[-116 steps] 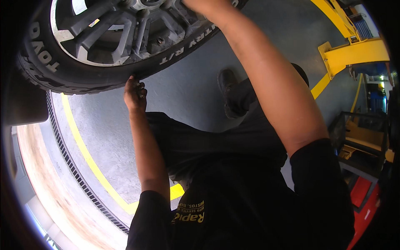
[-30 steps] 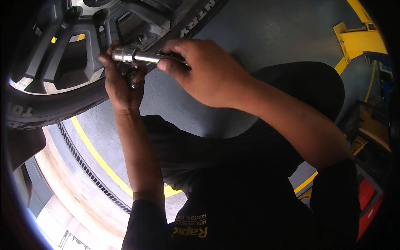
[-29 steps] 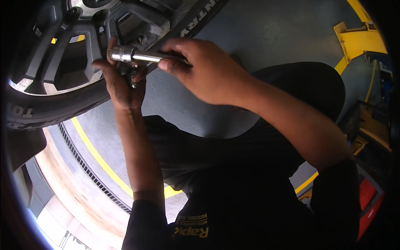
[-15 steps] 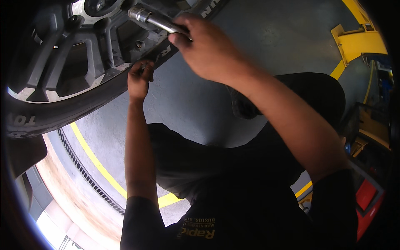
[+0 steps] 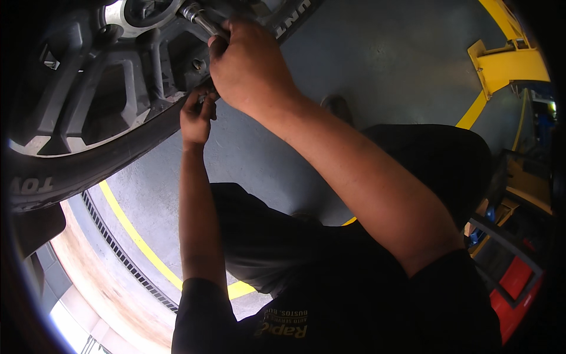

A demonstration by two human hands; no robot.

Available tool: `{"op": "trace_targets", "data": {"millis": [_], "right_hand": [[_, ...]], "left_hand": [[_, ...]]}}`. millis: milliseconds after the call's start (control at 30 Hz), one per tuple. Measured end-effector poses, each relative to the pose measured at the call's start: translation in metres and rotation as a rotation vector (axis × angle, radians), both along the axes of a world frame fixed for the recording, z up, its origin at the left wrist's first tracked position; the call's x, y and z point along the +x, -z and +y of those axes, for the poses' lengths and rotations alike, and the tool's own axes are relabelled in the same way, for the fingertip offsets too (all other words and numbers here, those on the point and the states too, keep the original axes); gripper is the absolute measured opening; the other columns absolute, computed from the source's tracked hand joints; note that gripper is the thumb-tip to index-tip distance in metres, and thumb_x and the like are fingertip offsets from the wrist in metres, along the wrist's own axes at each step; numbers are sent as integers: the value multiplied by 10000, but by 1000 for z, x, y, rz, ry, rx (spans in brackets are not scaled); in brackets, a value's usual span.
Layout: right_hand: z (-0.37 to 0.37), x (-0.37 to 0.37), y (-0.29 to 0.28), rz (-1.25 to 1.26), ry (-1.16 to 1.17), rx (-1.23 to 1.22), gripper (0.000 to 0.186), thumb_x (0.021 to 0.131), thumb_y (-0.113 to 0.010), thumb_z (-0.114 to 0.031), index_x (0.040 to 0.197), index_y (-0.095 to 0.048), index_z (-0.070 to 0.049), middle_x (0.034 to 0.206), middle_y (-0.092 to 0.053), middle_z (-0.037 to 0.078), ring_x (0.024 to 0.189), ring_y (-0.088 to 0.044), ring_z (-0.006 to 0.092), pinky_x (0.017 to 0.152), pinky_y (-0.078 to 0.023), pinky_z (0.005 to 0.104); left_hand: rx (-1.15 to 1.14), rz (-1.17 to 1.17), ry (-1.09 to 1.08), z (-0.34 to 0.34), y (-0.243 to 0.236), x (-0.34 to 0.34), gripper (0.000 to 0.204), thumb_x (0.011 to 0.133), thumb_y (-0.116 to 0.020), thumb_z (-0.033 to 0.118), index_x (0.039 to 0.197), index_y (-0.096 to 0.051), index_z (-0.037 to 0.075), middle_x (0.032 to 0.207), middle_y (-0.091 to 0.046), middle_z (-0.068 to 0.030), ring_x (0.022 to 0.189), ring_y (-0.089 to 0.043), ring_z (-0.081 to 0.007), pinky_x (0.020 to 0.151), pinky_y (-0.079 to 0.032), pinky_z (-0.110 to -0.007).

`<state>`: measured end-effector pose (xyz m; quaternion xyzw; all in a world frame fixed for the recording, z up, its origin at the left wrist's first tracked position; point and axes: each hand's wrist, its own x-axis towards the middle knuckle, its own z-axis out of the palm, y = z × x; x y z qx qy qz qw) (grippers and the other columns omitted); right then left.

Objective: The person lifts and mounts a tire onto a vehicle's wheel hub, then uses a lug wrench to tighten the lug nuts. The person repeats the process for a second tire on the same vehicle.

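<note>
A dark spoked wheel [image 5: 137, 85] with a black tyre [image 5: 106, 150] takes up the upper left. My right hand [image 5: 250, 68] is closed around the handle of a chrome socket wrench [image 5: 203, 20]. The wrench's socket end is at a lug hole beside the hub [image 5: 144, 12]; whether it sits on a nut I cannot tell. Just below, my left hand [image 5: 196, 118] is at the tyre's edge with fingers curled and pinched. Something small and dark may be between them, too hidden to name.
A yellow metal lift arm [image 5: 510, 65] stands at the upper right. Yellow lines [image 5: 138, 239] and a drain grate [image 5: 127, 256] run across the grey floor [image 5: 383, 53]. A red tool cart [image 5: 513, 289] is at the lower right. My bent legs are below the wheel.
My right hand has moved left and a little up, bringing the wrench closer to the hub. My left hand stays about where it was, still pinched. The wheel sits slightly lower in view.
</note>
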<state>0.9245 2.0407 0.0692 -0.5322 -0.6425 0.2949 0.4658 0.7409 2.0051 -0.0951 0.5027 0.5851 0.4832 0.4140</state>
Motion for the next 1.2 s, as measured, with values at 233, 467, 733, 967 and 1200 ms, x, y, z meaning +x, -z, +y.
{"op": "trace_targets", "data": {"millis": [233,467,733,967,1200], "right_hand": [[-3,-11,-4,17,82,58,233,966,-574,-147,957,-638,78,876,-657,267,817,-660,424,751,-523,476],[-2,-18,-10,141,84,17,208,976,-552,-124,971,-611,75,819,-653,246,751,-665,400,696,-524,458],[14,-25,8,-47,92,223,227,984,-538,-141,893,-624,49,690,-632,166,633,-678,264,536,-488,380],[6,-15,-34,154,-4,-305,282,961,-577,-194,1041,-569,76,960,-673,305,915,-675,459,823,-542,483],[19,-14,-32,-68,-1,-382,301,976,-557,-235,928,-695,28,860,-704,254,870,-700,423,776,-556,467]], "left_hand": [[107,70,33,-7,-5,1,139,973,-638,101,1081,-666,17,712,-604,-7,602,-523,-66,543,-406,-239],[160,165,-41,-7,-1,1,201,962,-626,82,1145,-656,6,747,-627,-8,630,-548,-72,577,-439,-239],[128,150,31,-6,-3,-5,149,979,-614,87,1098,-656,9,706,-603,-3,599,-526,-62,553,-421,-234],[151,182,-23,-4,10,-9,88,957,-644,82,1007,-675,16,636,-588,-2,561,-520,-63,538,-425,-248],[38,176,-25,0,16,-14,161,914,-706,142,1006,-697,11,670,-637,-60,594,-590,-119,601,-480,-290]]}}
